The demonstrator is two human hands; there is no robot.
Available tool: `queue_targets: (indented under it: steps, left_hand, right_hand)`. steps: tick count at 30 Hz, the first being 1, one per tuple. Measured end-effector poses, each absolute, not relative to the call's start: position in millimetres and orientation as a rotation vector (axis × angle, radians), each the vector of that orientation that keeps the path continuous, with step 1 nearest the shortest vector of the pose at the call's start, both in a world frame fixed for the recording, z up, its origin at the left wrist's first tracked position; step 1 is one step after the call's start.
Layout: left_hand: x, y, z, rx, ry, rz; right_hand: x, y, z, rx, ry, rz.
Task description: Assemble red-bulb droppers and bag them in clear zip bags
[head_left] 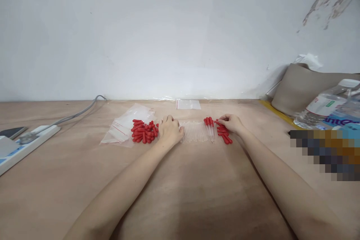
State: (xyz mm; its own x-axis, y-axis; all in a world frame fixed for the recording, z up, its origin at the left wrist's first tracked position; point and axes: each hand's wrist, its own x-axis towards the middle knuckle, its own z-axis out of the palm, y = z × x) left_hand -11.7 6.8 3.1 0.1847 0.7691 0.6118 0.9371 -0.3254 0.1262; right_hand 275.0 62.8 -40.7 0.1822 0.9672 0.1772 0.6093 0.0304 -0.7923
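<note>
Loosely, the left hand (169,132) rests palm-down, fingers slightly apart; the right hand (230,122) pinches a red bulb (216,122).

No text surely legible; blue label (341,121): large letters, unclear; white bottle label (323,104): print too small.

The brown surface (197,183) carries red bulbs (144,135) and clear tubes (194,132). Plastic bags (116,127) and a power strip (39,139) lie further left.
</note>
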Motion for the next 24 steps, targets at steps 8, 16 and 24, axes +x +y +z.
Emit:
queue_targets:
  steps: [8, 16, 24]
  left_hand:
    - [8.2, 11.0, 12.4, -2.201, -1.849, -0.552]
    - [17.4, 14.1, 25.8, -2.131, -2.074, -0.209]
    - [25.5, 19.5, 18.6, -2.142, -2.119, -0.189]
  right_hand:
    - [268.7, 60.2, -39.5, -1.556, -1.407, 0.455]
    - [266.5, 57.2, -40.6, -1.487, -1.380, 0.339]
    - [264.0, 55.4, -39.3, -1.466, -1.374, 0.298]
